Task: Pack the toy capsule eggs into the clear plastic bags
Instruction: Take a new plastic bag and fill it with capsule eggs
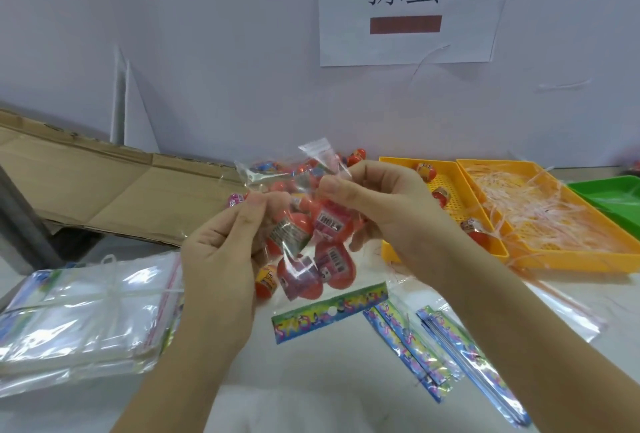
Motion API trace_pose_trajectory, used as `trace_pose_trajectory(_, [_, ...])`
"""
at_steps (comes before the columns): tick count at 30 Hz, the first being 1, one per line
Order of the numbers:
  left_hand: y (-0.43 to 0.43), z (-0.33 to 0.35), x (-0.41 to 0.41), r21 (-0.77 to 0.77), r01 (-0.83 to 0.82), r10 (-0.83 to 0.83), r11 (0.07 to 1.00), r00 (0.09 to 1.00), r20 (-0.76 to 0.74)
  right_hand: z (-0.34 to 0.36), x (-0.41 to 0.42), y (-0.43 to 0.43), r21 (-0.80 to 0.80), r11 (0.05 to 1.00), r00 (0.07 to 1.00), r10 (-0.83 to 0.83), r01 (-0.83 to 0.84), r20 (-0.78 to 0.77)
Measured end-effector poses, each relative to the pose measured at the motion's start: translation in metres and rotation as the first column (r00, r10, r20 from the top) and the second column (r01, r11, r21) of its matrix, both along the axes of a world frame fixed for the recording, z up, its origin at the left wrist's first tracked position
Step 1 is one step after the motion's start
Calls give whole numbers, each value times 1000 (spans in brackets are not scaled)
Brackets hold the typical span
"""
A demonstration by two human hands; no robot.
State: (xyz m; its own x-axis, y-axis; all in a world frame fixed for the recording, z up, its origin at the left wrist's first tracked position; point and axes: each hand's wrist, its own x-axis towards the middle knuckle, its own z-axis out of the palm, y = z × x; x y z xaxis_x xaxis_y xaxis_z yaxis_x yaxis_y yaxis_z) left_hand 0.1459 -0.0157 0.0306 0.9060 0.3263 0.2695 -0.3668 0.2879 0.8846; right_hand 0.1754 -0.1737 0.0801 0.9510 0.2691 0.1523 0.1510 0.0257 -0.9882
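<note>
A clear plastic bag (294, 259) hangs in the air above the table, filled with several red capsule eggs (329, 224) carrying barcode labels. My left hand (221, 252) pinches the bag's upper left edge between thumb and fingers. My right hand (377, 204) pinches the bag's top flap on the right. More red eggs (356, 155) lie on the table behind the bag. A thick bundle of empty clear bags (86, 311) sits at the left.
A yellow tray (446, 224) at the right holds a few eggs; a second yellow tray (554, 211) holds pale plastic strips. A green tray (609, 200) sits far right. Colourful header cards (329, 311) lie on the table. Flattened cardboard (104, 190) lies at the left.
</note>
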Motion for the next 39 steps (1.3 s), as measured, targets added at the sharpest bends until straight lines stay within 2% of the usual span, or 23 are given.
trace_pose_trajectory(2, [0,0,0,-20,-39,39,999,999,-15,-3,2,0,21,998,996,-60,62,-72])
trace_pose_trajectory(4, [1,-1,-1,29,-116,117,993,993,-20,-8,5,1,-84,976,980,-200,201,12])
trace_pose_trajectory(5, [1,-2,-1,100,-151,151,983,988,9,-11,5,1,-153,942,950,-276,297,145])
trace_pose_trajectory(7, [-1,-3,-2,252,-184,164,950,982,99,-13,3,3,-194,867,804,-312,459,506])
trace_pose_trajectory(9, [-5,-4,-4,370,-196,143,908,976,166,-10,-1,5,-222,835,620,-170,504,766])
trace_pose_trajectory(10, [-7,-5,-6,422,-202,130,884,973,193,-10,-2,6,-250,822,556,-95,512,826])
trace_pose_trajectory(12, [-9,-5,-9,482,-198,95,853,969,230,-10,-4,7,-314,804,538,-8,504,843])
trace_pose_trajectory(17, [-12,-10,-9,512,-211,92,833,964,248,-8,-6,5,-409,761,525,107,503,845])
trace_pose_trajectory(19, [-11,-13,-9,578,-266,96,772,947,307,-6,-6,4,-442,736,524,140,513,840])
trace_pose_trajectory(21, [-10,-12,-9,659,-343,100,670,921,378,-5,-8,4,-448,705,507,145,550,850])
trace_pose_trajectory(23, [-9,-7,-11,725,-408,90,554,896,435,-3,-10,5,-426,664,447,152,614,882])
trace_pose_trajectory(25, [-9,-4,-12,756,-444,60,481,877,477,-2,-11,6,-382,620,358,170,685,918])
trace_pose_trajectory(29, [-8,-3,-12,752,-474,44,458,857,514,-3,-10,6,-273,588,236,141,762,962])
trace_pose_trajectory(32, [-8,-3,-12,731,-456,76,508,869,489,-4,-9,6,-245,580,239,88,777,967])
trace_pose_trajectory(35, [-7,-3,-15,698,-426,109,575,886,451,-2,-5,-1,-264,556,300,28,788,953])
trace_pose_trajectory(37, [-6,-2,-14,643,-406,163,650,900,403,3,4,-17,-315,574,420,-57,756,906])
trace_pose_trajectory(39, [-4,-1,-10,559,-385,226,734,915,334,6,14,-40,-444,597,584,-52,668,810])
